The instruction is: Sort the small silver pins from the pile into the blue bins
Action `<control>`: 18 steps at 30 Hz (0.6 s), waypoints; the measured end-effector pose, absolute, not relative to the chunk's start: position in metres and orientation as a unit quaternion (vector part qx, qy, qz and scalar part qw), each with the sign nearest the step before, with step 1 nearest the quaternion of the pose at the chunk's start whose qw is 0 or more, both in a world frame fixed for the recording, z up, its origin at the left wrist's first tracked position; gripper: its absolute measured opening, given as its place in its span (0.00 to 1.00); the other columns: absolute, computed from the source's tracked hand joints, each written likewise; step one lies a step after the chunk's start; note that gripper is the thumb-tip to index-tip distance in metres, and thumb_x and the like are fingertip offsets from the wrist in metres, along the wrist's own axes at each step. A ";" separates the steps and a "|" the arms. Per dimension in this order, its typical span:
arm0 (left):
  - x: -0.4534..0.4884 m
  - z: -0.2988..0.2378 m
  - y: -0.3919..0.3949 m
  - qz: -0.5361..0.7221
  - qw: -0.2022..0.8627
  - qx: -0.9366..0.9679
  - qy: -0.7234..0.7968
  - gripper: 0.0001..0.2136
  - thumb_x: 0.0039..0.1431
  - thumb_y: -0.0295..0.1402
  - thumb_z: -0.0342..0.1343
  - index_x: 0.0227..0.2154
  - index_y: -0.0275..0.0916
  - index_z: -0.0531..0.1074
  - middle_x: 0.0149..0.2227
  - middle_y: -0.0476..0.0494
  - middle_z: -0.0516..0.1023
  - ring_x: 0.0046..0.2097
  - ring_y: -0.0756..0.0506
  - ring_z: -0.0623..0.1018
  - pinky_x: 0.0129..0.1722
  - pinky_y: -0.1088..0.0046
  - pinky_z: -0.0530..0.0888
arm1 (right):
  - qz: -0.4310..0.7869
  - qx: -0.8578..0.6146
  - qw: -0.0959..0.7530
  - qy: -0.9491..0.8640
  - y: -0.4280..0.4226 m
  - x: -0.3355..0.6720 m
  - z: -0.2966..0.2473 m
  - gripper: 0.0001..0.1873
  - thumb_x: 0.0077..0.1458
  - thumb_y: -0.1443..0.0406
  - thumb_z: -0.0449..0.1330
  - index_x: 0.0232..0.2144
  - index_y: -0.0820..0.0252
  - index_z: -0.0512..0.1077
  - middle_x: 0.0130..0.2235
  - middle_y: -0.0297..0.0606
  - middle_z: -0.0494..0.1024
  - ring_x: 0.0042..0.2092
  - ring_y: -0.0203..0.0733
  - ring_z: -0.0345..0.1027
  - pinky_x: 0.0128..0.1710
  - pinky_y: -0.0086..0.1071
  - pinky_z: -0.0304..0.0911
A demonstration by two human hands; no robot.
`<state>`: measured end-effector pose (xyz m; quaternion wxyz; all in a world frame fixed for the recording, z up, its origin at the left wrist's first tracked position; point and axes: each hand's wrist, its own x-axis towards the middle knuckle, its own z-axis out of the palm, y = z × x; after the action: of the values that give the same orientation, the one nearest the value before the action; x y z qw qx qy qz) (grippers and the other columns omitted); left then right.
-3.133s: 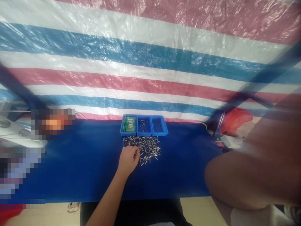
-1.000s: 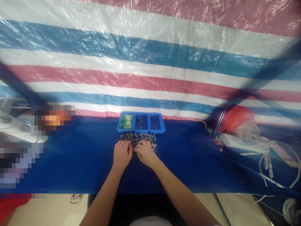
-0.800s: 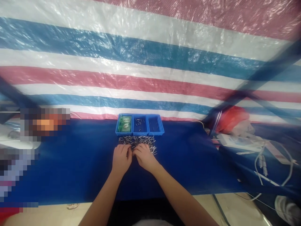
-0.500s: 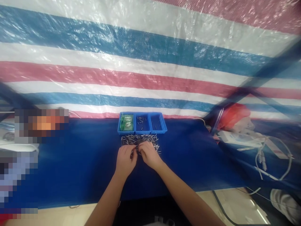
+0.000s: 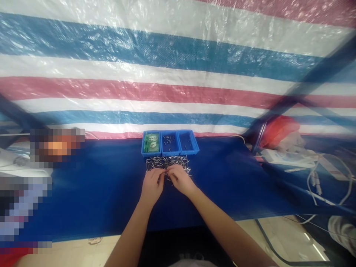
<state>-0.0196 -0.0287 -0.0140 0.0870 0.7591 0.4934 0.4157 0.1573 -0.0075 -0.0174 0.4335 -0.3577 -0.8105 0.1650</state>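
A spread heap of thin metal pin-like pieces (image 5: 158, 162) lies on the blue table covering. Over its near edge my left hand (image 5: 152, 184) has its fingers curled and pressed together. My right hand (image 5: 180, 179) meets it from the other side, with thumb and fingers pinched close. The fingertips of both hands almost touch; whatever they hold is too small or hidden to make out. Just behind the heap stand three joined blue bins: the left bin (image 5: 151, 153) has green and whitish packets, the middle bin (image 5: 170, 152) several short pieces, the right bin (image 5: 190, 151) a few thin ones.
The blue table covering (image 5: 91, 193) extends to both sides. On the right are a red plastic bag (image 5: 280, 131), a white box-like item (image 5: 289, 157) and a looped white cable (image 5: 308, 181). A striped plastic sheet (image 5: 167, 89) hangs behind. Blurred-out areas fill the left edge.
The view has shifted slightly, so the bins and heap sit a little higher and further right. Both hands stay over the heap, and their fingertips have come closer together.
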 end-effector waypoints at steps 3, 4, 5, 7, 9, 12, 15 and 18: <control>-0.021 -0.016 -0.027 0.424 0.098 0.753 0.494 0.08 0.66 0.29 0.50 0.44 0.41 0.72 0.43 0.45 0.79 0.46 0.47 0.77 0.47 0.67 0.72 | 0.164 -0.349 0.455 -0.803 -0.007 0.157 -0.016 0.07 0.65 0.70 0.55 0.42 0.56 0.71 0.43 0.41 0.78 0.47 0.41 0.71 0.50 0.40 0.69; -0.022 -0.016 -0.027 0.429 0.099 0.750 0.494 0.08 0.66 0.29 0.49 0.44 0.41 0.72 0.43 0.44 0.79 0.46 0.47 0.77 0.48 0.68 0.72 | 0.164 -0.344 0.460 -0.802 -0.008 0.157 -0.016 0.07 0.64 0.70 0.55 0.43 0.56 0.71 0.43 0.41 0.78 0.48 0.41 0.71 0.50 0.40 0.69; -0.022 -0.016 -0.026 0.433 0.100 0.747 0.494 0.08 0.66 0.29 0.49 0.44 0.41 0.72 0.43 0.44 0.78 0.46 0.47 0.77 0.48 0.68 0.72 | 0.164 -0.340 0.465 -0.801 -0.008 0.157 -0.016 0.09 0.64 0.71 0.55 0.44 0.55 0.71 0.44 0.41 0.78 0.48 0.41 0.72 0.50 0.40 0.70; -0.023 -0.016 -0.026 0.438 0.106 0.744 0.493 0.09 0.66 0.29 0.48 0.45 0.41 0.72 0.44 0.43 0.78 0.46 0.47 0.77 0.48 0.68 0.73 | 0.165 -0.333 0.472 -0.799 -0.009 0.157 -0.017 0.11 0.64 0.71 0.55 0.46 0.54 0.72 0.45 0.41 0.78 0.49 0.41 0.72 0.50 0.39 0.71; -0.023 -0.016 -0.026 0.438 0.117 0.742 0.493 0.09 0.67 0.30 0.48 0.45 0.41 0.71 0.44 0.43 0.78 0.47 0.47 0.77 0.48 0.68 0.73 | 0.168 -0.337 0.480 -0.793 -0.009 0.157 -0.018 0.12 0.64 0.71 0.55 0.46 0.54 0.72 0.45 0.41 0.78 0.49 0.41 0.73 0.49 0.39 0.72; -0.023 -0.015 -0.026 0.438 0.133 0.739 0.493 0.09 0.67 0.29 0.47 0.45 0.42 0.72 0.44 0.43 0.77 0.46 0.47 0.77 0.48 0.68 0.73 | 0.175 -0.353 0.487 -0.779 -0.009 0.158 -0.019 0.11 0.64 0.70 0.56 0.46 0.54 0.73 0.44 0.40 0.79 0.47 0.41 0.74 0.48 0.38 0.74; -0.024 -0.014 -0.026 0.435 0.139 0.740 0.494 0.10 0.67 0.29 0.47 0.45 0.41 0.72 0.42 0.44 0.78 0.45 0.47 0.77 0.47 0.68 0.73 | 0.182 -0.359 0.495 -0.770 -0.010 0.159 -0.017 0.09 0.63 0.69 0.57 0.44 0.54 0.74 0.42 0.40 0.80 0.45 0.40 0.75 0.47 0.37 0.74; -0.024 -0.014 -0.027 0.432 0.138 0.741 0.495 0.09 0.67 0.29 0.47 0.45 0.41 0.72 0.40 0.45 0.78 0.43 0.48 0.78 0.45 0.70 0.74 | 0.192 -0.351 0.496 -0.771 -0.010 0.159 -0.015 0.09 0.63 0.69 0.57 0.44 0.55 0.74 0.41 0.40 0.80 0.45 0.40 0.75 0.47 0.36 0.74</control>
<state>-0.0242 -0.0269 -0.0136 0.1385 0.7409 0.4950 0.4323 0.1587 -0.0104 -0.0148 0.4955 -0.3508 -0.7710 0.1923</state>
